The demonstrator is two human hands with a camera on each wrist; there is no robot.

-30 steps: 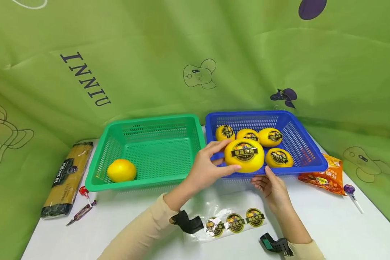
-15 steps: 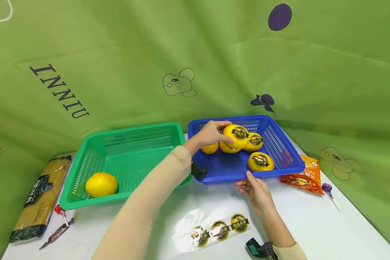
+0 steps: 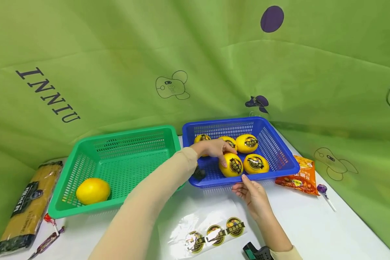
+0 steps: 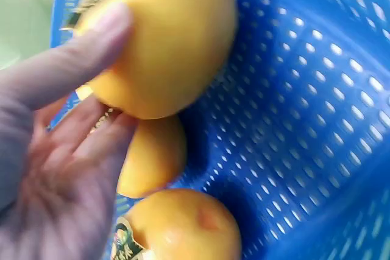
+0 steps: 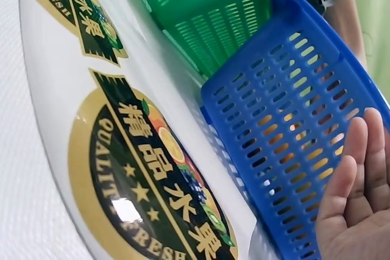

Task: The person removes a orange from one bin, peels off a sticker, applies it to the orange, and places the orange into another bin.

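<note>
Left hand [image 3: 214, 150] grips a stickered orange [image 3: 231, 164] in the blue basket [image 3: 281, 153]; right hand [image 3: 253, 193], fingers relaxed, touches its rim beside "QUALITY FRESH" stickers [image 3: 214, 233].

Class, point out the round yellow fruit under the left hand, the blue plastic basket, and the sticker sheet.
round yellow fruit [image 3: 231, 167], head view, labelled front.
blue plastic basket [image 3: 279, 155], head view, right wall.
clear sticker sheet [image 3: 214, 233], head view, middle sticker.

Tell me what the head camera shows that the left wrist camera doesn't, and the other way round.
Only the head view shows the green plastic basket holding one unlabelled yellow fruit, the clear sticker sheet, the right hand at the blue plastic basket and the orange snack packet. Only the left wrist view shows the fruit's unlabelled underside and the mesh close up. Both show the left hand holding a labelled yellow fruit in the blue basket.
</note>
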